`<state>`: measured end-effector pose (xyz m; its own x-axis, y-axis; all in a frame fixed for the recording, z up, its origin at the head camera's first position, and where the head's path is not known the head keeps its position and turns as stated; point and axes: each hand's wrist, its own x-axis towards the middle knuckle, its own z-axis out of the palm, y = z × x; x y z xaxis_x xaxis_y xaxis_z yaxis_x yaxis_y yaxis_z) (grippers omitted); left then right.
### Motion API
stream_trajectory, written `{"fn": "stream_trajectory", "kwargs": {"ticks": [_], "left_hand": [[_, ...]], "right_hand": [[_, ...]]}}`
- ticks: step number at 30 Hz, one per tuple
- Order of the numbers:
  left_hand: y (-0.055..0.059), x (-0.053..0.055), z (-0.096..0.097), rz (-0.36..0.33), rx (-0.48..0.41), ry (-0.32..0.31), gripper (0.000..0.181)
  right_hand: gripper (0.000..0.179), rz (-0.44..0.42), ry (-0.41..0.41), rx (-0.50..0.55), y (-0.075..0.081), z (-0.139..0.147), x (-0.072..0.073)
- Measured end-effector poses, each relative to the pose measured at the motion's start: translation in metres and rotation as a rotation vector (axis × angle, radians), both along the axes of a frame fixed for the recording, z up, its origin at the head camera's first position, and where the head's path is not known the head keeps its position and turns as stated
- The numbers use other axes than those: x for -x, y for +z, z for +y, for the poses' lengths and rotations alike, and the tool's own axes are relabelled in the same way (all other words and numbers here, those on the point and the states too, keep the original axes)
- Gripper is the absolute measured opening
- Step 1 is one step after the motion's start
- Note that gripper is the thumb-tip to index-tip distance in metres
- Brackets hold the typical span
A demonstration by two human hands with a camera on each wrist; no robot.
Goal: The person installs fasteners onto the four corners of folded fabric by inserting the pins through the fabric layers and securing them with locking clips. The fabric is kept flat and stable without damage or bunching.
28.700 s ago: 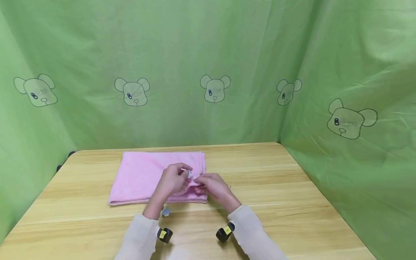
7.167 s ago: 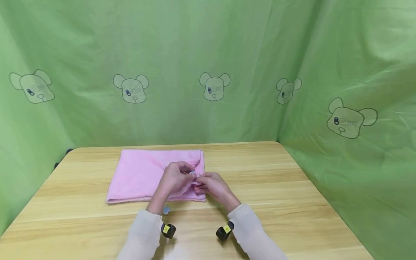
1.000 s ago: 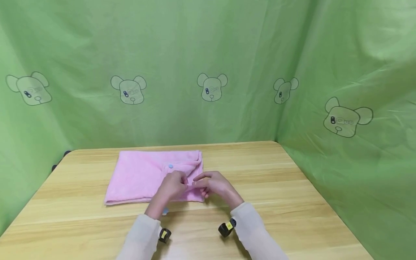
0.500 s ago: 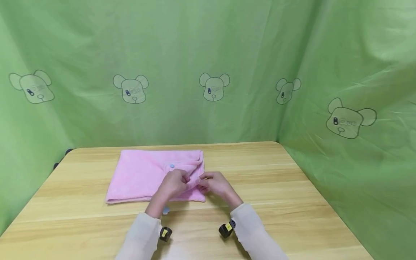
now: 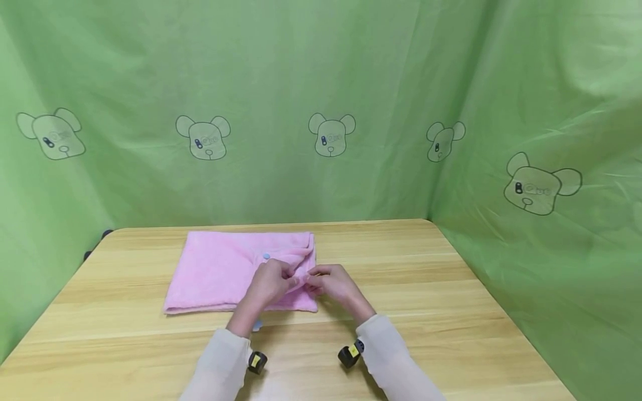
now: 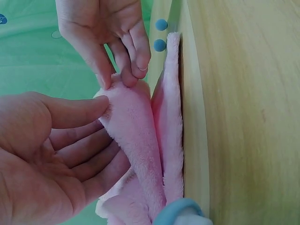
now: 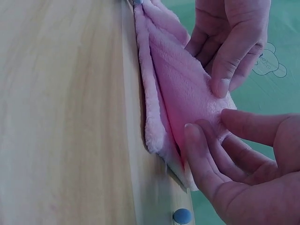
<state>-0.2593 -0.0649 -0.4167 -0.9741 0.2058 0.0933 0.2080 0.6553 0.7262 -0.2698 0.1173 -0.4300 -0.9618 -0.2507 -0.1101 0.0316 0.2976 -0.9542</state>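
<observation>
A folded pink plush cloth [image 5: 220, 267] lies on the table, its near right part lifted into a loose fold. My left hand [image 5: 271, 281] pinches that raised edge between thumb and fingers, as the left wrist view shows. Opposite it, my right hand [image 5: 333, 285] also pinches the edge, thumb and fingertips close to the left thumb. A small light-blue round piece [image 5: 266, 256] sits on the cloth just beyond my left hand. Another light-blue piece [image 5: 257, 325] is on the table beside my left wrist, partly hidden by it.
Two small blue balls [image 6: 160, 35] show beyond the cloth in the left wrist view; one blue ball [image 7: 182, 216] appears low in the right wrist view. Green curtains [image 5: 271, 167] with bear-head outlines surround the wooden table [image 5: 401, 312]. Each wrist carries a black camera [image 5: 348, 355].
Since 7.2 s ago my left hand has let go of a light-blue piece, which now sits on the cloth. Over the last second my right fingers have closed in on the lifted edge.
</observation>
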Motion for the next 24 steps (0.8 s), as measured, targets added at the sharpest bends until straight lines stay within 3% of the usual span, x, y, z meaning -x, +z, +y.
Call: {"fn": "stream_trajectory", "kwargs": {"ticks": [5,10,17,24], "left_hand": [[0.001,0.0,-0.001,0.026,0.014,0.021,0.006],[0.002,0.0,-0.003,0.076,0.029,0.04,0.007],[0.003,0.001,-0.004,0.06,0.021,0.048,0.009],[0.001,0.002,-0.005,0.056,0.014,0.06,0.007]], "right_hand": [[0.025,0.02,-0.021,-0.038,0.005,0.007,0.002],[0.023,0.063,-0.157,-0.085,0.008,0.022,0.008],[0.011,0.159,-0.293,-0.377,0.002,0.042,0.014],[0.031,0.072,-0.245,-0.627,0.004,0.051,0.015]]}}
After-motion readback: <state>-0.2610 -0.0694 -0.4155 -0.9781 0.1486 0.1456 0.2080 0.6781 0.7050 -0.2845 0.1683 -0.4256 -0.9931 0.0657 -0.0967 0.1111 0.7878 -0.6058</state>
